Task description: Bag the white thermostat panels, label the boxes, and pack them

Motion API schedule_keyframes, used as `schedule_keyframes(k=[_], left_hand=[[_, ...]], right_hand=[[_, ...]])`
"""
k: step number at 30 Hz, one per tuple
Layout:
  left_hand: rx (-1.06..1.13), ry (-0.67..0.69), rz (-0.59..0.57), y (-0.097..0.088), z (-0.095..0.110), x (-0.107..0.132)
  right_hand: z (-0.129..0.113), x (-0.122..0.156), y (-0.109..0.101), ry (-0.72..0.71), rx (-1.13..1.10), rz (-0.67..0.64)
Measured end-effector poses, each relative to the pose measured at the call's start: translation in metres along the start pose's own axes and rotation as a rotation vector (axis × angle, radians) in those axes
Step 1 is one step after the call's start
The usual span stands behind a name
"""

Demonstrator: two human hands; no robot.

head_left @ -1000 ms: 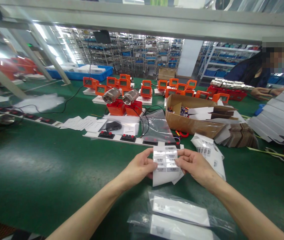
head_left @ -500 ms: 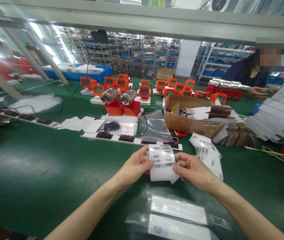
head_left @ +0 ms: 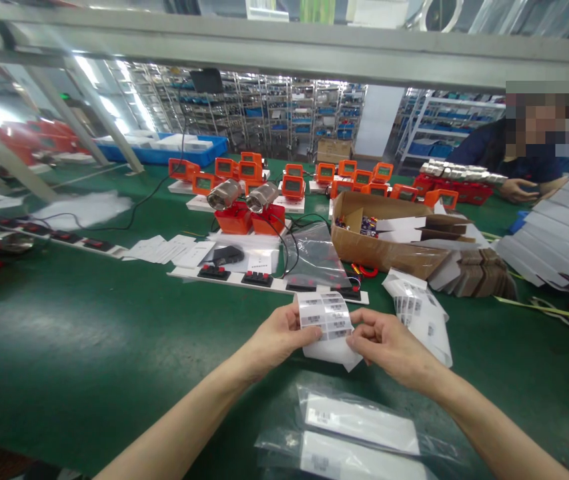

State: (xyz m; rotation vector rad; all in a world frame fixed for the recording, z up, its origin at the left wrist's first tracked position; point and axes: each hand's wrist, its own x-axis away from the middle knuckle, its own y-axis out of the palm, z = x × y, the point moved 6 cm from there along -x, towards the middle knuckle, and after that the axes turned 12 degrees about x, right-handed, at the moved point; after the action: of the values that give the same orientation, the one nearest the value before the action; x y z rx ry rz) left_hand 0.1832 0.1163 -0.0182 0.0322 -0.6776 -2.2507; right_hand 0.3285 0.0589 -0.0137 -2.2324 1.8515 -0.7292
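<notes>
left hand (head_left: 277,333) and right hand (head_left: 394,343) are both showing bare, slim fingers (head_left: 368,316) and thumbs (head_left: 308,337) are ending in rounded tips, wrists (head_left: 245,365) are narrowing behind the fingers, two slender forearms (head_left: 189,408) are widening farther back from the fingers

- The label sheet (head_left: 325,319) at the centre of the frame looked like thin, smooth paper with a slight sheen.
- The sleeves (head_left: 437,448) at lower centre were clear, glossy, wrinkled plastic over smooth white pieces (head_left: 361,421).
- The green tabletop (head_left: 114,340) was smooth, with a soft, patchy shine.
- The open carton (head_left: 381,252), right of centre, was brown cardboard.
- Mid-frame, the cylinders (head_left: 224,195) were bright, shiny metal.
- The flat bag (head_left: 317,250) below them was glossy, transparent plastic.
- The beam (head_left: 264,47) across the top looked like smooth, painted metal.
</notes>
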Motion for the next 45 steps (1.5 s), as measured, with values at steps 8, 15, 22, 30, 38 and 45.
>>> schedule_keyframes(k=[8, 15, 22, 30, 38, 45], left_hand=[[-0.058, 0.010, 0.107, -0.007, -0.004, -0.002], [-0.071, 0.097, 0.080, -0.001, 0.003, -0.004], [-0.131, 0.118, 0.077, 0.002, 0.001, -0.001], [-0.168, 0.137, 0.120, 0.003, 0.002, 0.002], [-0.188, 0.154, 0.114, 0.009, 0.004, 0.003], [-0.077, 0.121, 0.105, 0.007, 0.000, 0.002]], right_hand=[[-0.013, 0.003, -0.017, -0.121, 0.437, 0.314], [-0.064, 0.013, -0.006, -0.607, 0.961, 0.526], [-0.069, 0.007, 0.001, -0.612, 0.944, 0.501], [-0.068, 0.005, 0.005, -0.530, 1.035, 0.474], [-0.069, 0.004, 0.002, -0.467, 0.997, 0.449], [-0.059, -0.001, -0.013, -0.277, 0.812, 0.456]])
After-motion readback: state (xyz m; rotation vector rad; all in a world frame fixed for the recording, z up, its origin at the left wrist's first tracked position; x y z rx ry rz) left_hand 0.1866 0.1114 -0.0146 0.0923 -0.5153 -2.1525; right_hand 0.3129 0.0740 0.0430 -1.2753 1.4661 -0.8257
